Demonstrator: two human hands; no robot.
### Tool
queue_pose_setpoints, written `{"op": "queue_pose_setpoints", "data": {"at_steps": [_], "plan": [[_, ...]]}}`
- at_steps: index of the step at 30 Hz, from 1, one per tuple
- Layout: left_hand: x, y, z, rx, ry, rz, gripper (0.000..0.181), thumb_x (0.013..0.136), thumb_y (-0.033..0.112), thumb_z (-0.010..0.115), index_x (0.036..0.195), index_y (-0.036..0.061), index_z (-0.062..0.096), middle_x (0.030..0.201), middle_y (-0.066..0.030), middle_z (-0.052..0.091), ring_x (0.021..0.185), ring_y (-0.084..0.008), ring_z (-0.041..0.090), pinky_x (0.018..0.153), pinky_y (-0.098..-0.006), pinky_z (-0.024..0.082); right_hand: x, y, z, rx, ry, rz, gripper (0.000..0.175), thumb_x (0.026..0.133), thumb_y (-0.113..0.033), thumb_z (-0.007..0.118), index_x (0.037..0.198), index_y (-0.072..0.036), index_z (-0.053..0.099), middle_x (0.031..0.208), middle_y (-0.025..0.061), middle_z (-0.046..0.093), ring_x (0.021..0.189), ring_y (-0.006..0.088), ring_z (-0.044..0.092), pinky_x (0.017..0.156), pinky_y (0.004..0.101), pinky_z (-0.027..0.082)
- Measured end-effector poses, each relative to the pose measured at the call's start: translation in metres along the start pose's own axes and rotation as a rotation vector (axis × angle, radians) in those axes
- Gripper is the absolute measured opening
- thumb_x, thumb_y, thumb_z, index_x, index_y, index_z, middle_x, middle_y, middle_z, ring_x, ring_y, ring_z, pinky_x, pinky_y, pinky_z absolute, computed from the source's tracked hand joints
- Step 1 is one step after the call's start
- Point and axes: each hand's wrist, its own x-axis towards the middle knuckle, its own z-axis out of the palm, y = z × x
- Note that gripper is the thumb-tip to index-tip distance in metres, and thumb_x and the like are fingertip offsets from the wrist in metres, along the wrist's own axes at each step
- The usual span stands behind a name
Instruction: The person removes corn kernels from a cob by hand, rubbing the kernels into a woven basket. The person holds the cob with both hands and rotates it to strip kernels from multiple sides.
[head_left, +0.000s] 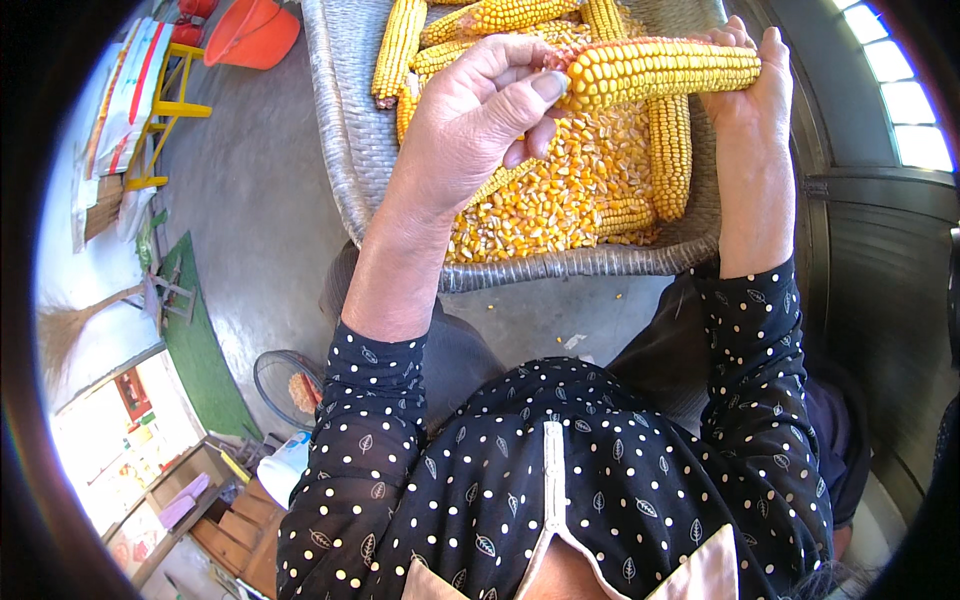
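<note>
Across both hands lies a yellow corn cob (664, 73), raised above a woven basket (337, 135). A reddish strip without kernels shows along its upper edge. My right hand (750, 82) holds the cob's right end, with the fingers partly hidden behind it. At the other end, my left hand (487, 105) grips with its thumb pressed near the end kernels and its fingers curled. Loose corn kernels (555, 210) cover much of the basket's floor below. Several more cobs lie among them, including one upright in view (669, 157) along the right side.
The basket's near rim (570, 271) sits by my knees. To the left are an orange bucket (253, 34), a yellow-framed stand (166, 112), a straw broom (75, 326) and a wire basket (264, 379) on the concrete floor. A dark panelled door (885, 277) borders the right.
</note>
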Motion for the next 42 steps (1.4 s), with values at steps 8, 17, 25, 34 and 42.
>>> {"op": "queue_pose_setpoints", "data": {"at_steps": [8, 17, 25, 34, 42], "plan": [[-0.001, -0.004, 0.000, 0.037, 0.023, 0.012, 0.023, 0.096, 0.023, 0.056, 0.107, 0.0026, 0.060, 0.072, -0.0016, 0.060, 0.054, -0.0044, 0.054, 0.044, -0.0158, 0.037, 0.001, 0.002, -0.004, -0.070, 0.074, -0.007, 0.041, 0.101, -0.039, 0.039, 0.108, 0.002, 0.044, 0.070, 0.0068, 0.049, 0.065, 0.0180, 0.053, 0.065, 0.0383, 0.052], [-0.003, -0.001, 0.005, 0.266, 0.006, -0.064, 0.044, 0.092, 0.045, 0.059, 0.108, 0.0034, 0.060, 0.072, 0.0006, 0.055, 0.054, -0.0042, 0.050, 0.046, -0.0168, 0.036, -0.008, 0.010, 0.011, -0.179, 0.055, -0.032, 0.040, 0.101, -0.038, 0.038, 0.105, 0.001, 0.045, 0.069, 0.0058, 0.048, 0.063, 0.0175, 0.050, 0.065, 0.0414, 0.050], [-0.005, -0.002, 0.008, 0.201, 0.079, -0.089, 0.032, 0.095, 0.036, 0.058, 0.096, 0.0045, 0.065, 0.064, 0.0045, 0.051, 0.053, -0.0013, 0.046, 0.046, -0.0172, 0.038, -0.017, 0.015, 0.018, -0.043, -0.219, -0.031, 0.037, 0.100, -0.036, 0.040, 0.105, 0.001, 0.047, 0.079, 0.0062, 0.053, 0.067, 0.0177, 0.053, 0.070, 0.0425, 0.049], [-0.004, 0.000, 0.004, 0.290, 0.011, -0.096, 0.040, 0.093, 0.043, 0.058, 0.089, 0.0038, 0.064, 0.065, 0.0043, 0.050, 0.054, -0.0037, 0.046, 0.048, -0.0197, 0.038, -0.031, 0.021, 0.048, -0.035, -0.010, -0.013, 0.039, 0.094, -0.048, 0.051, 0.080, -0.011, 0.052, 0.058, -0.0036, 0.046, 0.051, 0.0142, 0.050, 0.052, 0.0331, 0.047], [-0.006, -0.004, 0.005, 0.483, -0.012, 0.041, 0.044, 0.093, 0.044, 0.058, 0.092, 0.0005, 0.067, 0.065, 0.0017, 0.054, 0.063, -0.0062, 0.048, 0.056, -0.0250, 0.040, -0.035, 0.023, 0.046, -0.107, -0.027, -0.020, 0.040, 0.094, -0.048, 0.052, 0.082, -0.010, 0.055, 0.058, -0.0032, 0.048, 0.052, 0.0139, 0.052, 0.049, 0.0346, 0.048]]}}
